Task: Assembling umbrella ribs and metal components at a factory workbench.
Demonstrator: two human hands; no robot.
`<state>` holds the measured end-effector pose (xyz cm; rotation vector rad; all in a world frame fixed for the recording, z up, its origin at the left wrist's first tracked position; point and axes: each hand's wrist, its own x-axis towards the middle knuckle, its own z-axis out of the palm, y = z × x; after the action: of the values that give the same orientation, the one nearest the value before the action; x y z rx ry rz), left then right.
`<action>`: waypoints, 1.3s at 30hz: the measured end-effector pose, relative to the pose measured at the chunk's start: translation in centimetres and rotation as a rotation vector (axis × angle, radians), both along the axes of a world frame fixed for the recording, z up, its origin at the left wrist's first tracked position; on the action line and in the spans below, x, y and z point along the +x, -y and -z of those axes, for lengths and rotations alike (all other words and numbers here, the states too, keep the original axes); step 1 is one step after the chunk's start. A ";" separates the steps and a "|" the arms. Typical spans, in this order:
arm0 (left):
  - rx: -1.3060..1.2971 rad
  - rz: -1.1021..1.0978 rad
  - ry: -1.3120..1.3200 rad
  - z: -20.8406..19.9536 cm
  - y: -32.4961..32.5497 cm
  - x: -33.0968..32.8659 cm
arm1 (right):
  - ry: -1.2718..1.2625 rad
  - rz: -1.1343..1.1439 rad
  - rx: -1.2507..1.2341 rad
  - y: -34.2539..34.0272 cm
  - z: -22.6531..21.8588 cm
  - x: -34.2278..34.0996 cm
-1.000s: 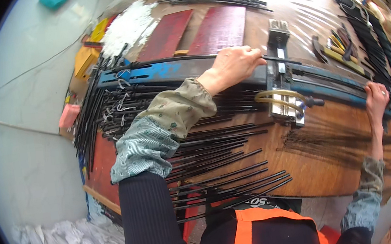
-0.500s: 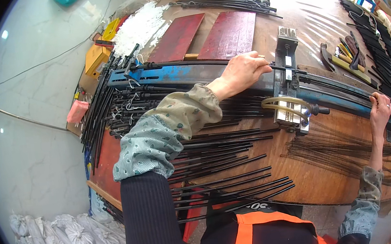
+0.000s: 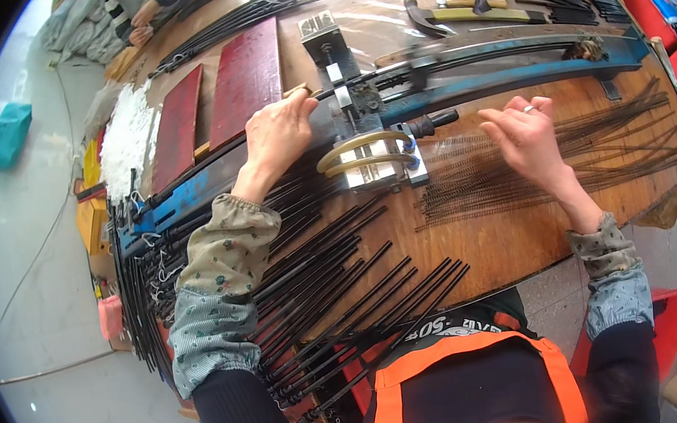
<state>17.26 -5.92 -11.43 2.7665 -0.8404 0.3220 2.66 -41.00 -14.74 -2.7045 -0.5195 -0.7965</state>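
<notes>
A long blue metal rail fixture (image 3: 459, 93) crosses the bench, with a metal clamp block (image 3: 345, 109) standing over it. My left hand (image 3: 278, 134) is just left of the block, fingers pinched on a thin black rod (image 3: 326, 93) that runs into it. Over a bundle of long thin coil springs (image 3: 585, 152), my right hand (image 3: 526, 138) hangs with half-bent fingers and nothing visible in them. Close to its left is a black handle (image 3: 436, 122) on the block's near side. Two yellowish hoses (image 3: 361, 151) loop below the clamp.
Many black rods (image 3: 348, 286) lie fanned on the near left. Two dark red boards (image 3: 242, 79) and a white heap (image 3: 127, 140) lie beyond the rail. Hand tools (image 3: 474, 4) sit at the back. Another person's hands (image 3: 142, 24) show at the far left.
My right hand has left the rail's right end and moved left and nearer, over the springs. My left hand stays by the clamp block. The whole view has turned and shifted.
</notes>
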 end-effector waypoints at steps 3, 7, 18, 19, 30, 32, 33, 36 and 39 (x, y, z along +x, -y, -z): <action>0.017 -0.017 -0.007 0.2 -0.5 -0.3 | -0.046 -0.024 0.041 -2.0 -0.3 -0.3; 0.008 -0.016 -0.004 0.3 -0.5 -0.8 | -0.042 -0.091 0.212 -4.8 0.6 1.6; -0.017 0.248 0.343 1.7 0.2 1.1 | -0.387 -0.067 0.340 -4.9 1.3 1.2; 0.003 0.211 0.343 1.7 -1.2 1.5 | -0.361 0.018 0.120 -5.2 1.5 0.7; 0.192 0.115 0.336 4.6 -7.8 -10.2 | -0.415 -0.338 -0.062 -9.5 4.2 -5.9; 0.087 0.122 0.005 5.9 -8.0 -16.7 | -0.551 -0.347 0.164 -10.9 3.8 -5.2; 0.105 0.083 0.001 7.0 -7.4 -18.6 | -0.635 -0.340 0.084 -11.6 2.9 -4.4; 0.073 -0.019 -0.152 7.8 -5.6 -18.9 | -0.604 -0.380 0.175 -10.7 4.5 -2.8; -0.119 -0.027 -0.167 7.5 -5.3 -20.1 | -0.875 -0.316 0.424 -11.5 3.9 -3.0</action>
<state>-2.88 -0.59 -18.96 2.6519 -0.7196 0.1374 -0.36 -29.55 -18.68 -2.1880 -0.4610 0.3389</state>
